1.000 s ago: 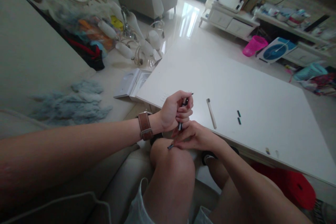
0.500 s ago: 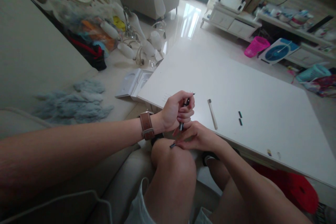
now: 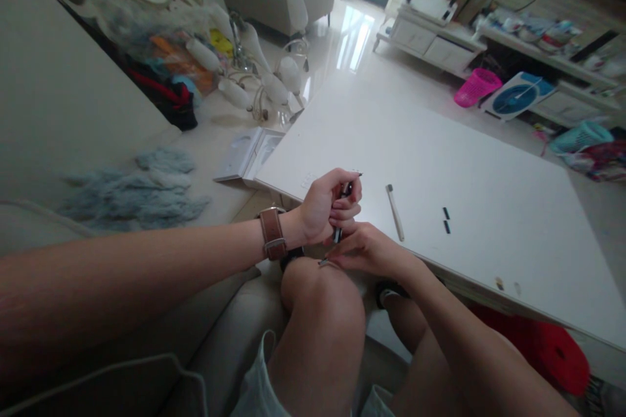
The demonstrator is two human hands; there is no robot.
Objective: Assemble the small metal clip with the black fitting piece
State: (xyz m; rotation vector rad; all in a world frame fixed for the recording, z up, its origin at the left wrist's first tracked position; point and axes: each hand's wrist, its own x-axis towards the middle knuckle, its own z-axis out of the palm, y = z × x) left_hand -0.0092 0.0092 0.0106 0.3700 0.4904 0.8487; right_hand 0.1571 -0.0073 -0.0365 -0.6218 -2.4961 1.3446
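Note:
My left hand (image 3: 328,204) is closed around a slim black-and-silver pen-like tool (image 3: 337,234). Its thin dark tip sticks out above the thumb, and its lower end shows beneath the fingers. Just below, my right hand (image 3: 364,249) pinches a small dark strip (image 3: 323,261) over my raised knee (image 3: 317,283). The exact kind of strip is too small to make out. On the white table (image 3: 489,176), a toothbrush (image 3: 396,214) with a pale handle and dark bristles lies to the right of my hands. Two short black pieces (image 3: 447,227) lie farther right.
Two tiny items, one of them yellowish-dark (image 3: 499,283), lie near the table's front edge. An open white box (image 3: 244,153) stands beside the table's left corner. Behind it is a chandelier (image 3: 274,88) on the floor. Red cloth (image 3: 557,352) shows below the table's edge.
My right hand has lifted slightly, raising the small dark strip and turning it a little. My left hand keeps its grip on the pen-like tool, nearly still.

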